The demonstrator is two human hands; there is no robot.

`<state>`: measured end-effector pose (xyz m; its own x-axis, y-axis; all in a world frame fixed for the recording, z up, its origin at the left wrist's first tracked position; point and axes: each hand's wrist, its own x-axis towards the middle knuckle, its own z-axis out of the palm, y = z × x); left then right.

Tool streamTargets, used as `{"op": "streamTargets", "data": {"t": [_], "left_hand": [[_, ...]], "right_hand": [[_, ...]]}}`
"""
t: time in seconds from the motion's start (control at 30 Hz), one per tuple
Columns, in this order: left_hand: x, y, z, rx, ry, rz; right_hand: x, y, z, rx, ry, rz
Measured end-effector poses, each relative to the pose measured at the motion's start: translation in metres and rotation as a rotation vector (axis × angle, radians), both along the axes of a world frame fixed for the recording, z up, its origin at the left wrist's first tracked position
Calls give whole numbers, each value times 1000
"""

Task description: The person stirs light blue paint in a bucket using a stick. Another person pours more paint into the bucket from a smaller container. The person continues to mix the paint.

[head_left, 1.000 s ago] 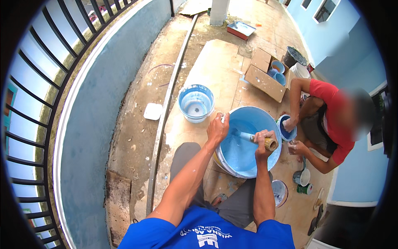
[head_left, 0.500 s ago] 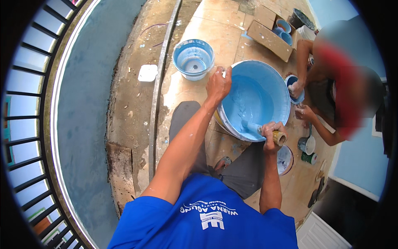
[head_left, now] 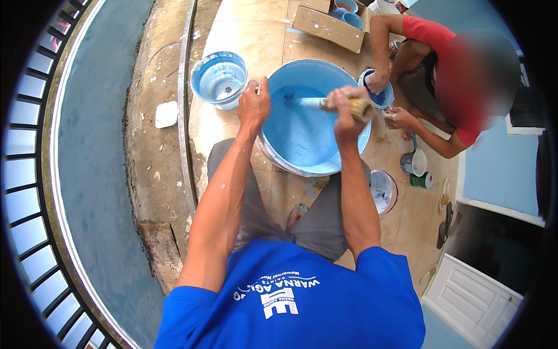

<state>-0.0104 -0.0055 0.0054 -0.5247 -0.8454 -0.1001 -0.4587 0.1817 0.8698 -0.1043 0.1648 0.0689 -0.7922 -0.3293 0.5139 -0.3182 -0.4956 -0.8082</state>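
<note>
A large bucket [head_left: 305,145] of light blue paint sits between my knees. My left hand [head_left: 254,104] is closed on its left rim. Motion blurs my right hand [head_left: 346,110], which grips the hollow yellowish handle of a stirring stick [head_left: 311,102] over the right half of the bucket; the stick's pale blue lower end reaches into the paint. Just left of my left hand stands a smaller paint-streaked tub [head_left: 220,78]. On the other side, a person in red [head_left: 430,75] crouches, both hands at a small blue-filled pail [head_left: 383,98].
A cardboard box [head_left: 328,32] of cups lies at the back. To the right are a handled pot [head_left: 414,166], a green can [head_left: 422,181], a white bucket [head_left: 390,192] and footwear [head_left: 443,224]. A metal bar [head_left: 185,139], white lid [head_left: 167,114] and low wall [head_left: 96,128] run along the left.
My right hand and the stick have swept from the bucket's near edge toward its middle, the lower end swinging leftward. My left hand stays on the rim. The whole view has shifted.
</note>
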Motion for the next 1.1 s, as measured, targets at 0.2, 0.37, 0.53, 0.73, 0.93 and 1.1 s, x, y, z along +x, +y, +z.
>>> {"op": "streamTargets", "data": {"t": [0.2, 0.37, 0.53, 0.73, 0.93, 1.1], "left_hand": [[0, -2, -5, 3, -59, -6], [3, -2, -8, -3, -70, -1], [1, -2, -7, 3, -86, 12], [3, -2, -5, 41, -81, -5], [4, -3, -2, 63, -89, -43], [2, -2, -1, 29, -58, -4]], "right_hand": [[12, -36, -49, 232, 37, -177], [50, -11, -47, 308, 151, -125], [70, 56, -37, 243, -54, 91], [60, 93, -16, 317, -166, 217], [36, 74, 27, 140, -152, 81], [17, 37, 39, -84, -93, 48]]}}
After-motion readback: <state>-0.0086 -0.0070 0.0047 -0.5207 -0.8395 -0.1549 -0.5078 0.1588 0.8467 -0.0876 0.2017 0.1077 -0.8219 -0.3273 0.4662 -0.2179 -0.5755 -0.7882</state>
